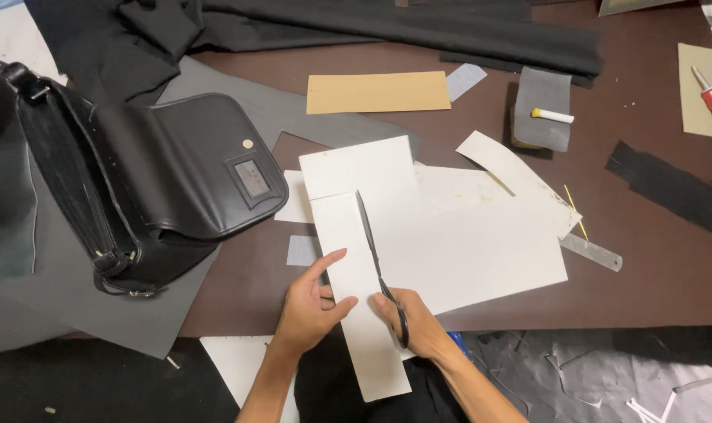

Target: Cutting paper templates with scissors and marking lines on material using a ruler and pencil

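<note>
Fingers (336,258) of our left hand (309,309) pinched the white card strip (356,313) while our right hand (411,317) gripped black scissors (375,258), blades pointing toward twelve o'clock, a black bag (160,188) at nine.

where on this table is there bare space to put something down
Bare brown tabletop lies right of the metal ruler, below the black fabric strip. A smaller patch sits between the tan cardboard rectangle and the grey leather scrap. The centre is crowded: white card sheets, both hands, black scissors, black leather bag.
</note>
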